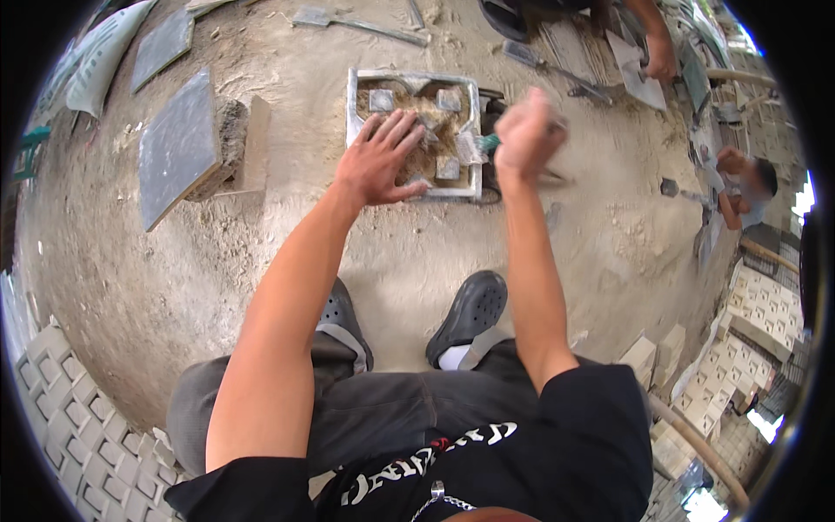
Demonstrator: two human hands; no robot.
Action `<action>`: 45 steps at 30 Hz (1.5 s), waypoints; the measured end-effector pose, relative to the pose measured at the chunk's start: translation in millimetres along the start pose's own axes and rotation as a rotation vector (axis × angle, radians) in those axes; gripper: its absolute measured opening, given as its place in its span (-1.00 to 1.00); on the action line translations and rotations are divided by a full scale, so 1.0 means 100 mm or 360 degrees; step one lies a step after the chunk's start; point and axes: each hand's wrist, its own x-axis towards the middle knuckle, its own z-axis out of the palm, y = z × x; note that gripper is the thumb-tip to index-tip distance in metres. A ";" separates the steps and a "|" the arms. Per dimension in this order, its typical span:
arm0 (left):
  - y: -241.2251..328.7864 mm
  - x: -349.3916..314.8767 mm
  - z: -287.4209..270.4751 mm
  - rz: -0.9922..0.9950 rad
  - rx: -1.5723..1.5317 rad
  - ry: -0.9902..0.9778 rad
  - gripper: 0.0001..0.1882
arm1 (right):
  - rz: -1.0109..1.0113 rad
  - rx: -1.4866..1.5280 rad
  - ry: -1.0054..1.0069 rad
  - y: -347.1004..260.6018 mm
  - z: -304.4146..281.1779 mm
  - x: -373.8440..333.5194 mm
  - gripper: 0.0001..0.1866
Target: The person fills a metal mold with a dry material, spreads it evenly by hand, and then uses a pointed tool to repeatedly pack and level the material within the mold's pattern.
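A square, light grey mould frame (477,178) lies on the ground ahead of my feet. Sandy brown material and several small grey square blocks (448,168) show inside it. My left hand (380,161) rests over its left side, fingers spread, holding nothing. Motion blurs my right hand (528,139), a closed fist just off the right edge. Out of that fist points a brush (472,148) with pale bristles and a bit of green, its tip over the frame's right rim. The fist hides most of its handle.
Left of the mould, a grey slab (180,148) leans on a rough block. A long-handled trowel (361,26) lies at the far side. Top right, another person's hand (661,56) holds a flat blade. Patterned tiles (78,418) are stacked lower left; more blocks (722,374) stand lower right.
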 end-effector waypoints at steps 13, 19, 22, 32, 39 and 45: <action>0.08 0.09 -0.04 0.0019 -0.0022 0.0001 -0.02 | 0.0053 -0.0134 0.0350 -0.04 0.27 0.21 -0.48; 0.03 0.00 -0.02 -0.0011 -0.0086 0.0011 -0.05 | -0.0123 0.0035 -0.0349 -0.12 0.35 0.27 -0.44; 0.05 0.06 -0.01 0.0059 -0.0159 0.0103 -0.09 | -0.0058 0.0335 -0.0494 -0.15 0.31 0.44 -0.44; 0.03 0.02 -0.02 0.0051 -0.0221 0.0058 -0.12 | -0.0017 0.0214 -0.0514 -0.26 0.50 0.53 -0.50; 0.03 -0.03 -0.05 0.0055 -0.0254 0.0064 -0.11 | -0.0232 -0.0195 -0.0482 0.10 0.77 0.44 -0.54; 0.05 0.05 -0.06 0.0078 -0.0265 0.0114 -0.10 | -0.0178 -0.0510 0.0109 0.36 0.94 0.46 -0.46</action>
